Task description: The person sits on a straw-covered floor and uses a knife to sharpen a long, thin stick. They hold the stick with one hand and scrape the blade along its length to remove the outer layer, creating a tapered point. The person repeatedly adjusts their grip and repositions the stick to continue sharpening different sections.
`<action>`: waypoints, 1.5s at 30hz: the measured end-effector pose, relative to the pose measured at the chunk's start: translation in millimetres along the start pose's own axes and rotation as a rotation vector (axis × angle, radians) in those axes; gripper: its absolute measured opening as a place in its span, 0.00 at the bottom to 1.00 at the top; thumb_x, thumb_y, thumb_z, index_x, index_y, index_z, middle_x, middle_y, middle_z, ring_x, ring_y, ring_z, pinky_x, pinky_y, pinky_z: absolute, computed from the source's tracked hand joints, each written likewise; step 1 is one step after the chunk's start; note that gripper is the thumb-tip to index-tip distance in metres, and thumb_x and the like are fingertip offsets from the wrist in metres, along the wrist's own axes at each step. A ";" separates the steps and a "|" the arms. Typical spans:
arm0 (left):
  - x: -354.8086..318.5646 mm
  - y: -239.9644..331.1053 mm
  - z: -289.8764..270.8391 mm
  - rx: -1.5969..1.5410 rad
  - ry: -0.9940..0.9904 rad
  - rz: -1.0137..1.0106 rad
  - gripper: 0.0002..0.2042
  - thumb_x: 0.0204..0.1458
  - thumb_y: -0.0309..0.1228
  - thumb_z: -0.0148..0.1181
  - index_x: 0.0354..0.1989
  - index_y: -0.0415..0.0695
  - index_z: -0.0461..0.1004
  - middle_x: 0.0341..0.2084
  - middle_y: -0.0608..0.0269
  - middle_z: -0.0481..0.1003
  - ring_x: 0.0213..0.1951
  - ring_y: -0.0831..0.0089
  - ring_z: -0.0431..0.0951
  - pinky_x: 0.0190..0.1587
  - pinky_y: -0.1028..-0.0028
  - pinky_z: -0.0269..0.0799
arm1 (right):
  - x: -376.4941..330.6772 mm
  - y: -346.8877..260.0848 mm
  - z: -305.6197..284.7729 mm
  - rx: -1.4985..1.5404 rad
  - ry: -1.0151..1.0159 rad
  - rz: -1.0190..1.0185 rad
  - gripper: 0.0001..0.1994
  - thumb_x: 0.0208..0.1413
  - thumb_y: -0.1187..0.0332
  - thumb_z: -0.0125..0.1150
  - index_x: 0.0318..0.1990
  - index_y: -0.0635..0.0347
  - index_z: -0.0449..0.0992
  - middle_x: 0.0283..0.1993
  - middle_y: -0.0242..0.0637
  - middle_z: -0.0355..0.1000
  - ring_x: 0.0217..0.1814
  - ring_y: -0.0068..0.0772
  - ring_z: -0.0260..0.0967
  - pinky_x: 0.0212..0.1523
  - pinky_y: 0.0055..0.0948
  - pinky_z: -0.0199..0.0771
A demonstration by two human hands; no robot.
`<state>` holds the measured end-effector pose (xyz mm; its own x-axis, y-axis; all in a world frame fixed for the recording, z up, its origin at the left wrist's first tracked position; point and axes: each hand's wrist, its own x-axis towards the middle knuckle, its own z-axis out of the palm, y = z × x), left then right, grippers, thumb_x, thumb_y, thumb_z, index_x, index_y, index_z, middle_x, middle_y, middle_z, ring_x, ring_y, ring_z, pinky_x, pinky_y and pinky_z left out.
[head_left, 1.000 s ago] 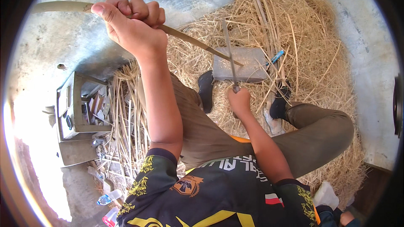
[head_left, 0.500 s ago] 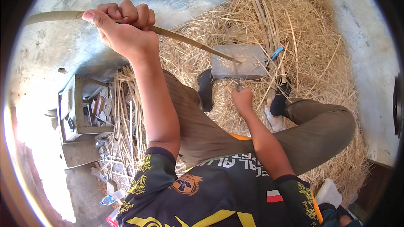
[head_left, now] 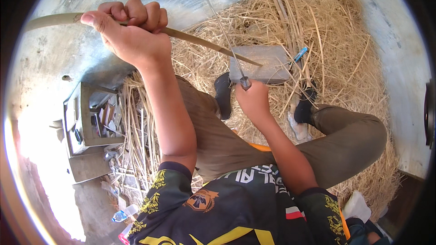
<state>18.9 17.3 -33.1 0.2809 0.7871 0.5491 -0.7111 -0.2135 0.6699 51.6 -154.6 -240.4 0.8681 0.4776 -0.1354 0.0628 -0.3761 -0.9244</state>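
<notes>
My left hand [head_left: 131,29] is wrapped round a long bamboo strip [head_left: 200,41], raised at the upper left. The strip slopes down to the right, and its far end rests on a grey block [head_left: 268,70]. In my right hand [head_left: 253,102] is the handle of a long-bladed knife [head_left: 223,31], at the block's near edge. Its thin blade, seen nearly edge-on, points up and away and crosses the strip in the picture. Whether blade and strip touch, I cannot tell.
Straw-like shavings [head_left: 336,31] cover the floor around the block. A blue cutter [head_left: 300,54] lies right of it. Bundled strips [head_left: 141,118] and a wooden box frame [head_left: 86,118] are at the left. My feet in black socks [head_left: 222,95] flank the block.
My right hand has come up and to the left, and the knife blade has swung from across the block to left of it, pointing away. My left hand has shifted slightly up.
</notes>
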 end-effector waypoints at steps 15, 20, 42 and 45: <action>-11.7 3.5 17.6 0.053 0.120 0.016 0.29 0.66 0.63 0.33 0.24 0.50 0.52 0.11 0.72 0.46 0.15 0.77 0.38 0.18 0.73 0.35 | -10.6 18.2 1.9 0.103 -0.017 0.184 0.15 0.50 0.69 0.59 0.16 0.69 0.68 0.13 0.42 0.64 0.16 0.34 0.62 0.24 0.40 0.63; -5.8 3.0 15.5 0.096 0.168 0.063 0.28 0.67 0.61 0.32 0.23 0.50 0.52 0.11 0.72 0.46 0.15 0.77 0.38 0.19 0.72 0.35 | -1.3 12.8 -1.0 -0.015 -0.012 0.045 0.15 0.52 0.69 0.59 0.17 0.68 0.70 0.13 0.42 0.65 0.15 0.34 0.63 0.22 0.41 0.63; 3.1 -0.6 -1.0 0.155 0.179 0.115 0.26 0.69 0.56 0.31 0.24 0.49 0.52 0.12 0.71 0.47 0.16 0.77 0.41 0.19 0.73 0.38 | 16.7 132.1 2.8 -0.248 0.021 0.411 0.16 0.49 0.64 0.62 0.28 0.75 0.77 0.26 0.58 0.75 0.27 0.54 0.76 0.31 0.46 0.71; 1.4 -0.6 -0.9 0.176 0.173 0.120 0.26 0.69 0.54 0.31 0.24 0.49 0.52 0.13 0.71 0.48 0.16 0.77 0.42 0.19 0.74 0.39 | 15.7 95.8 12.8 -0.199 -0.002 0.270 0.16 0.49 0.64 0.61 0.27 0.75 0.76 0.25 0.58 0.75 0.29 0.58 0.76 0.33 0.47 0.72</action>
<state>19.2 19.1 -33.1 0.0763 0.8344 0.5459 -0.6057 -0.3961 0.6901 65.0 -173.0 -335.6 0.8654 0.3412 -0.3670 -0.0744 -0.6368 -0.7674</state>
